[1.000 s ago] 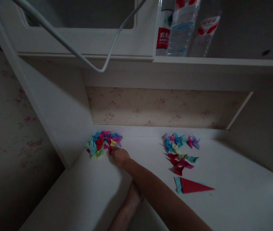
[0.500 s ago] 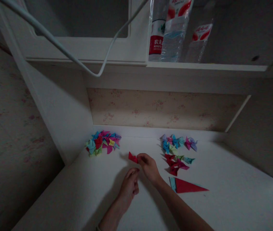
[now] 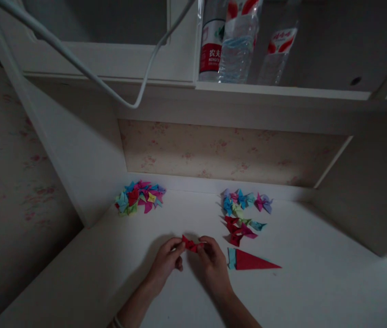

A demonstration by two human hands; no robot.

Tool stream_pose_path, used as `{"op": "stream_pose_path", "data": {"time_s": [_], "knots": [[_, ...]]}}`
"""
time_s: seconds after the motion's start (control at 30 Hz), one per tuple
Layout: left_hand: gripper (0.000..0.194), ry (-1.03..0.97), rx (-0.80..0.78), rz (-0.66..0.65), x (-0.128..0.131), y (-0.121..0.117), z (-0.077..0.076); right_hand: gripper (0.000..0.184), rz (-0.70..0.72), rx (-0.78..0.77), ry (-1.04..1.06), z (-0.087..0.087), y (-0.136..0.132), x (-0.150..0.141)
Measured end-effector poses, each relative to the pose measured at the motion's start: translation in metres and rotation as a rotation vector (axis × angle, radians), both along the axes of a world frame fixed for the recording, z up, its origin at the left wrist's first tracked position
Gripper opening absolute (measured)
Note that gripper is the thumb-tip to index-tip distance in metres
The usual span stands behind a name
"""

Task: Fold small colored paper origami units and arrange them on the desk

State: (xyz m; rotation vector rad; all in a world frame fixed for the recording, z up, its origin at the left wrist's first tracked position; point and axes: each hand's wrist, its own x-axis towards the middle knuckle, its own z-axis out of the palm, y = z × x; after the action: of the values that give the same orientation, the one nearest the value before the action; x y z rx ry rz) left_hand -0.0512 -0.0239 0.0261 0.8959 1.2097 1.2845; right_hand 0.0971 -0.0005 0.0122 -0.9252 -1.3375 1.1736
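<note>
A small folded red paper piece (image 3: 190, 244) is held between both hands above the white desk. My left hand (image 3: 166, 260) pinches its left end between thumb and fingers. My right hand (image 3: 213, 262) grips the right end, its fingertips curled around the paper. To the right of my right hand lie flat triangular folded papers, a red one (image 3: 255, 260) on top and a light blue one (image 3: 231, 258) showing at its left edge. Behind them sits a loose group of folded paper pieces (image 3: 236, 225) in red, magenta, green and blue.
A heap of colourful folded paper pieces (image 3: 140, 198) is at the desk's back left. Plastic bottles (image 3: 237, 48) stand on the shelf overhead, and a white cable (image 3: 132, 105) hangs in front of the cabinet. A white side panel (image 3: 67, 146) bounds the desk on the left.
My right hand has come down and nearer me with the red paper. My left hand, earlier just below it, has shifted left and now pinches the paper's left end. The camera view has shifted slightly.
</note>
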Motion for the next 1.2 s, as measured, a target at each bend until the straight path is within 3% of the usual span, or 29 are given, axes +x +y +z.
{"op": "stream_pose_path", "data": {"time_s": [0.2, 0.4, 1.2], "knots": [[0.039, 0.07, 0.008, 0.073, -0.005, -0.003, 0.001, 0.026, 0.065, -0.057, 0.013, -0.003, 0.009, 0.001], [0.035, 0.063, 0.009, 0.065, -0.004, -0.002, -0.001, 0.033, 0.124, -0.094, -0.059, -0.005, 0.01, 0.001], [0.036, 0.111, 0.049, 0.084, -0.001, -0.001, 0.003, 0.04, 0.098, -0.233, 0.1, -0.006, 0.013, -0.002]]}}
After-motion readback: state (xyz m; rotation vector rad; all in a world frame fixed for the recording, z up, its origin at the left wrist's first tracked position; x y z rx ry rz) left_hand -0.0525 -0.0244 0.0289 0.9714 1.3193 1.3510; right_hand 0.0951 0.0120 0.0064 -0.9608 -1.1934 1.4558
